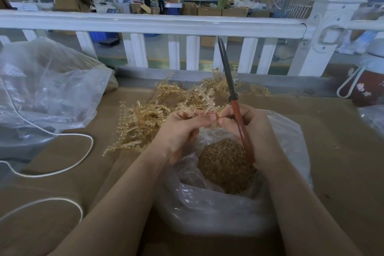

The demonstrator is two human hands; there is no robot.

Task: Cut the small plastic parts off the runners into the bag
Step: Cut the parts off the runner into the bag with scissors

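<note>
Clear bag [286, 143] holds cut amber parts [224, 168].

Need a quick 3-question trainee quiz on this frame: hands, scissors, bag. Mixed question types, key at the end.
1. True or false: the scissors in the right hand point up and away from the person, blades together.
2. What lies directly below both hands? A) coiled white cord B) clear bag of cut parts C) cardboard box
3. What does the left hand hold at its fingertips?

Key: 1 true; 2 B; 3 a runner with small parts attached, which the right hand's fingertips also pinch.
</note>
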